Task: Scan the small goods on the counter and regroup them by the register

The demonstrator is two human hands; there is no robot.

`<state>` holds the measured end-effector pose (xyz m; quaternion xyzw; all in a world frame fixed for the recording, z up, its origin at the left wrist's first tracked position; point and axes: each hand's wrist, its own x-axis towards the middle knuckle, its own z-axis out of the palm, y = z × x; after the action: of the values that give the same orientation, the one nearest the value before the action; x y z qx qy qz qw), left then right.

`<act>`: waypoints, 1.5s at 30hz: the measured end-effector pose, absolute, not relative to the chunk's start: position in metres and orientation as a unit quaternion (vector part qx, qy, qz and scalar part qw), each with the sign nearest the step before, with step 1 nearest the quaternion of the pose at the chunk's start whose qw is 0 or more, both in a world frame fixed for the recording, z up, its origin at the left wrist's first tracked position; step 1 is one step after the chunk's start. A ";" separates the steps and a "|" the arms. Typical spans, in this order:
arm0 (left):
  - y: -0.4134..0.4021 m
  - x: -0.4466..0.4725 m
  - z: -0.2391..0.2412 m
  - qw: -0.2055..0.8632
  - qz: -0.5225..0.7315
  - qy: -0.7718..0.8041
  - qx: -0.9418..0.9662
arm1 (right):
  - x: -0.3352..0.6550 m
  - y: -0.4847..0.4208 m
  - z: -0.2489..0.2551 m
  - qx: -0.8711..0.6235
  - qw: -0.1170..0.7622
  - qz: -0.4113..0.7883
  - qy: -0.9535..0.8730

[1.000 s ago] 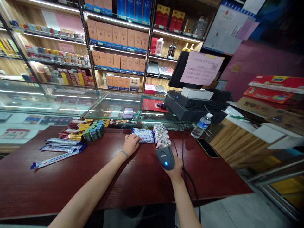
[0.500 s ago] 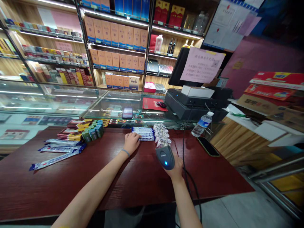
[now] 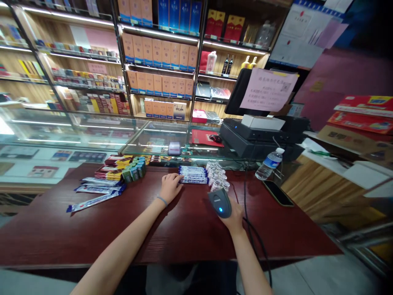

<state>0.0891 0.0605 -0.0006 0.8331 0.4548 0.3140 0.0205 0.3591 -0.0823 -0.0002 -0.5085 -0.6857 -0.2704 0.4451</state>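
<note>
My right hand is wrapped round a dark grey barcode scanner, which shows a lit blue light. The scanner is held above the table, just in front of a cluster of small white-capped bottles. My left hand rests palm down on the table with its fingers extended. Its fingertips reach the left end of a stack of blue-and-white sticks in wrappers; whether they press on it I cannot tell. Farther left, several longer blue-and-silver wrapped sticks lie loosely fanned out.
Red-and-yellow packs and small green and blue cylinders sit at the back left. To the right are a water bottle, a phone and the scanner's black cable. A glass counter borders the table's far edge.
The view has swung a little left, so everything appears farther right. My left hand has drawn slightly left from the wrapped stack. My right hand keeps hold of the scanner.
</note>
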 end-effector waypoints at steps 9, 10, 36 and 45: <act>0.042 -0.039 0.010 -0.032 0.311 0.519 0.795 | 0.319 -0.067 0.014 -0.454 0.441 -0.259 -0.729; 0.039 -0.055 0.011 -0.039 0.310 0.529 0.789 | 0.311 -0.064 0.015 -0.446 0.442 -0.256 -0.735; -0.005 -0.225 -0.002 -0.023 0.226 0.597 0.769 | 0.240 -0.045 -0.005 -0.403 0.433 -0.228 -0.773; -0.003 -0.207 0.005 -0.003 0.258 0.602 0.756 | 0.241 -0.046 -0.001 -0.392 0.444 -0.242 -0.769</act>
<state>-0.2071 -0.0035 0.0050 0.7556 0.6020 0.2583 -0.0028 0.2408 -0.0455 -0.0005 -0.3918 -0.7688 -0.2421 0.4437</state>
